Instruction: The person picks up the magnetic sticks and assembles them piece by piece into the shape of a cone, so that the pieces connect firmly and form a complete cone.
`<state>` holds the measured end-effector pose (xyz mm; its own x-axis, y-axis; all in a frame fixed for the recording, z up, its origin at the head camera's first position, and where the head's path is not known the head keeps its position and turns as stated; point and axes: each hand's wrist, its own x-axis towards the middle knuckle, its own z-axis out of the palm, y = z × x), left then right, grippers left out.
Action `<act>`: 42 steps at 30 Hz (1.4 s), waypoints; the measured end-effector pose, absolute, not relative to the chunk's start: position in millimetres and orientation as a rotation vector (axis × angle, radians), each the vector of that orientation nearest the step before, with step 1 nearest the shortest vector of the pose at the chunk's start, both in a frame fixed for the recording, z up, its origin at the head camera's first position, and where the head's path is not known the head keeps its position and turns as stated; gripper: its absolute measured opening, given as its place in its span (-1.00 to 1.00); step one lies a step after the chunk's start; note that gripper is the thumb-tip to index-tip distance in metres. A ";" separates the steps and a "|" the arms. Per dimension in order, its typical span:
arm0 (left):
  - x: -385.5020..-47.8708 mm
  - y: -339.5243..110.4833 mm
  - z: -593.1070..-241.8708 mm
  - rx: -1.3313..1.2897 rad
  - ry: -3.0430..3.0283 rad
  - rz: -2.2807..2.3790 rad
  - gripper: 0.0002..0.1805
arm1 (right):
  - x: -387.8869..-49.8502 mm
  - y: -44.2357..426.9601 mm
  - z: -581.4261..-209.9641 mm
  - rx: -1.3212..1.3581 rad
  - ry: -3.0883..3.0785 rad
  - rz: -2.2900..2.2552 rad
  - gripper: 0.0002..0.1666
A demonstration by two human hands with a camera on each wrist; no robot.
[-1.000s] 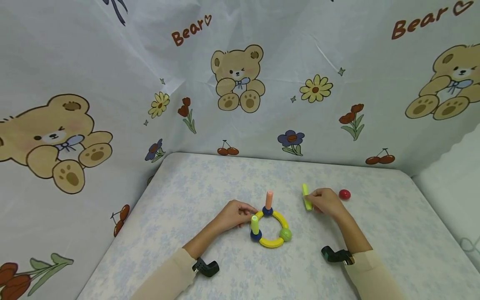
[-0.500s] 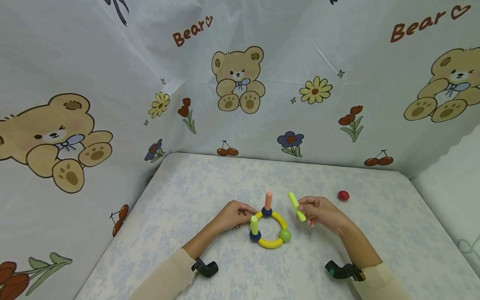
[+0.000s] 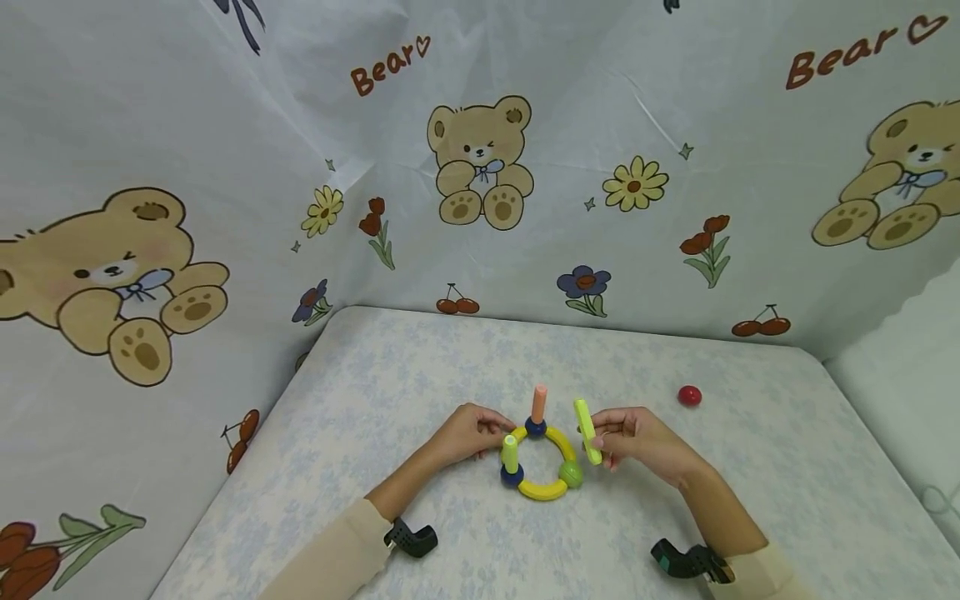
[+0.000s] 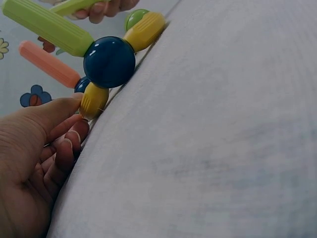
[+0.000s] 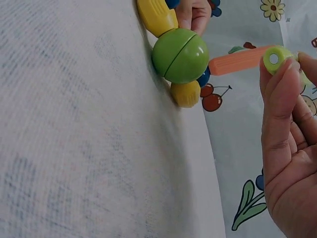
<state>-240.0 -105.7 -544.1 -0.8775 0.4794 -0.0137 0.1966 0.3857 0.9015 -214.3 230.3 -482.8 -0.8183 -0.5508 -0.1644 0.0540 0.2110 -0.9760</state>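
A ring of yellow curved magnetic rods [image 3: 543,490], two navy balls [image 3: 512,477] and a green ball [image 3: 571,474] lies on the table. An orange rod [image 3: 539,402] stands on the far navy ball, a light green rod [image 3: 511,454] on the near one. At the ring's left side, my left hand [image 3: 468,435] pinches a yellow curved rod [image 4: 93,102] between thumb and fingers. My right hand [image 3: 647,442] holds a yellow-green rod [image 3: 587,431], nearly upright, just right of the ring and above the green ball; its pale round end shows in the right wrist view.
A red ball [image 3: 689,396] lies on the table at the back right, beyond my right hand. The pale patterned tabletop [image 3: 420,358] ends at a hanging sheet [image 3: 300,100] printed with bears and flowers.
My right hand has brought the yellow-green rod left and nearer, from beside the red ball to the ring's right side. My left hand stays at the ring.
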 end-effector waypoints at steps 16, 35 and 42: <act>-239.1 -106.4 -545.3 0.603 2.356 1.505 -0.82 | -207.6 225.6 -481.6 -0.698 1.988 -1.600 -0.71; -239.8 -105.5 -546.2 0.612 2.365 1.501 -0.81 | -208.9 218.8 -491.6 -0.798 1.969 -1.579 -0.70; -241.2 -106.1 -549.1 0.615 2.362 1.506 -0.83 | -209.4 219.1 -494.1 -0.864 1.937 -1.587 -0.70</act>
<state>-241.2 -106.1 -549.1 -0.8724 0.4888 -0.0014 0.2049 0.3683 0.9069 -209.4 219.1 -494.1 -0.6809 -0.7321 0.0213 -0.1648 0.1248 -0.9784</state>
